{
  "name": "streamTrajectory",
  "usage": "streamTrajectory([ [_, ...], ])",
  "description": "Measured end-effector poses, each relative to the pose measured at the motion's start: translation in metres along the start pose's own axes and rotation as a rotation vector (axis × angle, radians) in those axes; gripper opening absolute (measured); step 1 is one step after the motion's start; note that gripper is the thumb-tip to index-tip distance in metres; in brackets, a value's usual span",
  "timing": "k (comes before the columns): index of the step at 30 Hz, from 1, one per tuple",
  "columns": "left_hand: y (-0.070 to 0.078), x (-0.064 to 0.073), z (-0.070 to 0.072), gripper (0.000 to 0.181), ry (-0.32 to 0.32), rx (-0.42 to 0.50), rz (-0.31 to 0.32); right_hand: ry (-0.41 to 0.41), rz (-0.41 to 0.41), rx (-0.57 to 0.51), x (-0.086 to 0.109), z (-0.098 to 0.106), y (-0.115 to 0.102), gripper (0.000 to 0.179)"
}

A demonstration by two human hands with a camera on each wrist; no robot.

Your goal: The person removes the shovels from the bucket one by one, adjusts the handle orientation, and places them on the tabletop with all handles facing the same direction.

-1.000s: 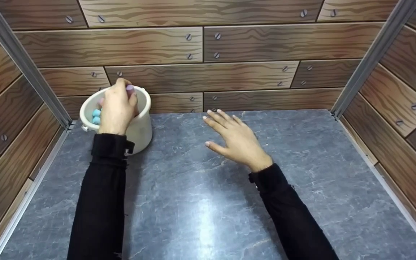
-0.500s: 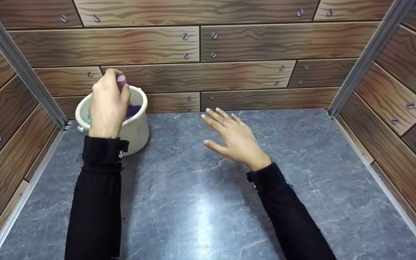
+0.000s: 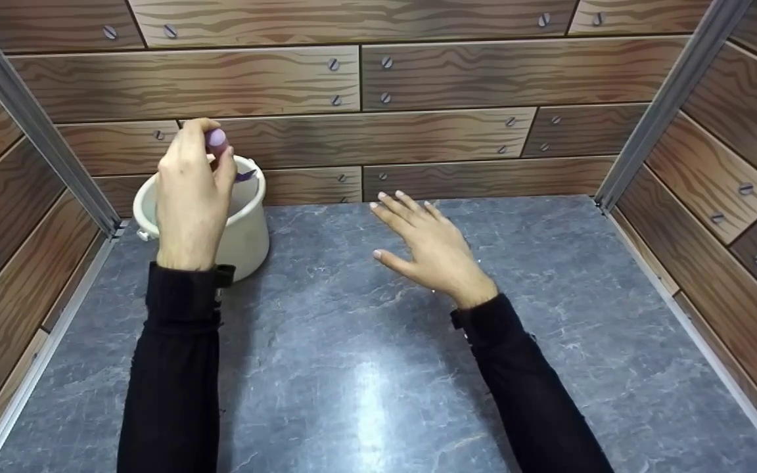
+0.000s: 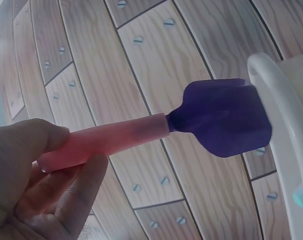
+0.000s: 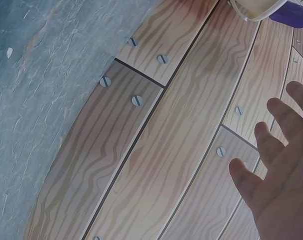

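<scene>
My left hand (image 3: 188, 190) grips a toy shovel (image 3: 217, 139) by its pink handle, above the white bucket (image 3: 244, 240) at the back left. In the left wrist view, thumb and fingers pinch the end of the handle (image 4: 121, 137). The flat purple blade (image 4: 229, 117) lies close by the bucket's rim (image 4: 279, 95), outside or over it, I cannot tell. My right hand (image 3: 437, 253) holds nothing, its fingers spread, to the right of the middle. Most of the bucket's inside is hidden by the left hand.
Wood-patterned panels (image 3: 286, 79) with printed screws stand at the back and both sides. Grey metal posts (image 3: 671, 102) mark the corners. The floor is a grey-blue marbled surface (image 3: 313, 328). A small turquoise thing (image 4: 300, 197) shows inside the bucket.
My left hand has risen out of the bucket, lifting the toy shovel with it; its purple blade is now up near the rim. The right hand has barely moved.
</scene>
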State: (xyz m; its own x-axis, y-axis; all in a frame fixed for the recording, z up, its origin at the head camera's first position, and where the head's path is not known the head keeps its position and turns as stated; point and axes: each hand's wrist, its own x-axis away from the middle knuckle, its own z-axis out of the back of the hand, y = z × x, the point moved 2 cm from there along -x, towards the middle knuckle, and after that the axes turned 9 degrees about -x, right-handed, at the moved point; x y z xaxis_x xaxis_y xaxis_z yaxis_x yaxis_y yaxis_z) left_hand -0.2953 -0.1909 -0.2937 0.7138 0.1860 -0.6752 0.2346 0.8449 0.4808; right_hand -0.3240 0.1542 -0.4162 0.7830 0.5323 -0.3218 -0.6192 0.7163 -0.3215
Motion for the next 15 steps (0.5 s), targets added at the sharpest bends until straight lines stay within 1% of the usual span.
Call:
streamTrajectory([
  [3, 0.0, 0.003, -0.002, 0.029, 0.02, 0.029, -0.012, 0.001, -0.008, 0.002, 0.0, 0.001, 0.001, 0.081],
  [8, -0.001, 0.007, -0.007, 0.031, 0.049, 0.033, -0.036, 0.009, -0.009, 0.001, 0.0, 0.002, 0.003, 0.083],
  [15, -0.002, 0.014, -0.014, 0.031, 0.05, 0.036, -0.07, 0.017, -0.012, -0.004, 0.0, 0.003, 0.003, 0.083],
])
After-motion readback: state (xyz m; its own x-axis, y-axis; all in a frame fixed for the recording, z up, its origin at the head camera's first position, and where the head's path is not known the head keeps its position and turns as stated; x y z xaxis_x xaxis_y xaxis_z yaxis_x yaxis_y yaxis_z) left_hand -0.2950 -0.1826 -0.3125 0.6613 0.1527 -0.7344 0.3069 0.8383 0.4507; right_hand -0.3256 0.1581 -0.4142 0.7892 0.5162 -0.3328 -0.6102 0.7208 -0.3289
